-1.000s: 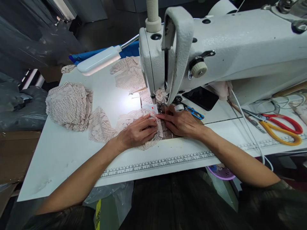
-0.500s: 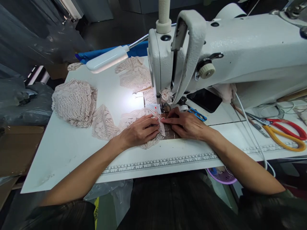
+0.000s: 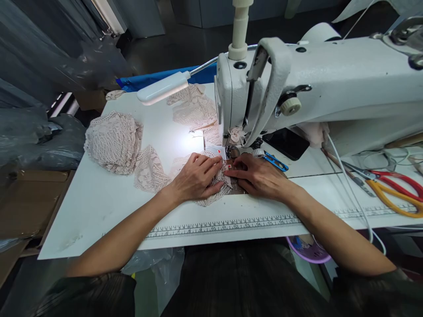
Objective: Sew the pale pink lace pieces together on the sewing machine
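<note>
A beige lace piece (image 3: 211, 201) lies bunched on the bed of a white sewing machine (image 3: 330, 79), in front of the presser foot (image 3: 233, 152). My left hand (image 3: 197, 177) rests on top of the lace, fingers spread and bent a little, the thumb apart. My right hand (image 3: 259, 175) is at the lace's right edge. Its index finger reaches onto the lace and the other fingers curl under, closed at the edge; its thumb is mostly hidden. Red marks show close to the fingertips. Left of my left hand lies another lace piece (image 3: 150, 169).
A lace stack (image 3: 114, 143) stands at the left, and more lace (image 3: 194, 108) lies behind the needle area. A lit lamp (image 3: 163, 88) hangs over the table. Blue thread snips (image 3: 276, 162), a phone (image 3: 287, 143) and scissors (image 3: 393, 187) lie at right. A printed ruler (image 3: 224, 226) runs along the front edge.
My left hand has gone from lying flatter to more arched, with its thumb lower and the lace more bunched beside it. My right hand stays at the lace edge. The whole view has shifted slightly.
</note>
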Demonstrator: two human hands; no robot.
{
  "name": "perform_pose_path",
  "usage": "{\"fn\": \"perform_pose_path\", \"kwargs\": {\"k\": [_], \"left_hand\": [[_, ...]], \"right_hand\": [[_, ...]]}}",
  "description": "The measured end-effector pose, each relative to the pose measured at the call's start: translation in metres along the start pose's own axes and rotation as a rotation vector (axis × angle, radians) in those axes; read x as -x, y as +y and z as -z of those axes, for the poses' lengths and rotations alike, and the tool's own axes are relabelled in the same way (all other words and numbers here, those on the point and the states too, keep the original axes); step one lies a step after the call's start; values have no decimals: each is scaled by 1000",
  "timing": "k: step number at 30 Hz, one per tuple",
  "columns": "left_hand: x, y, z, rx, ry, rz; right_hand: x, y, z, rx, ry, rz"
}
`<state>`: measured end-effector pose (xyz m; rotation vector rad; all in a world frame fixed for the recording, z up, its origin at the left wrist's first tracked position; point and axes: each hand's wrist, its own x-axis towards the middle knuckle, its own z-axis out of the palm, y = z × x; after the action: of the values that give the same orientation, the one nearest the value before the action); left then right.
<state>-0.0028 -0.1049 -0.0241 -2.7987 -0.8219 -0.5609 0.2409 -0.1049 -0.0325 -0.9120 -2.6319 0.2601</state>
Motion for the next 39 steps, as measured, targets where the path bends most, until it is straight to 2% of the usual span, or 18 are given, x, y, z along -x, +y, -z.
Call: {"fn": "perform_pose_path", "kwargs": {"k": [4,22,25,31,36,39], "left_hand": [[0,0,1,-45,-73,9],[2,0,1,-30,-81,12],[2,1,-1,-7,-41,21],[5,0,-1,-43,139,130],[1,1,0,-17,19,19],[1,1,-1,-31,-38,14]], "right_hand": [[0,-3,1,14,16,9],[-1,-3,1,11,33,9],[0,-3,1,13,27,2],[0,-4,2,3,11,-17],[0,-4,2,6,9,-20],[-1,-5,2,5,25,-9]]}}
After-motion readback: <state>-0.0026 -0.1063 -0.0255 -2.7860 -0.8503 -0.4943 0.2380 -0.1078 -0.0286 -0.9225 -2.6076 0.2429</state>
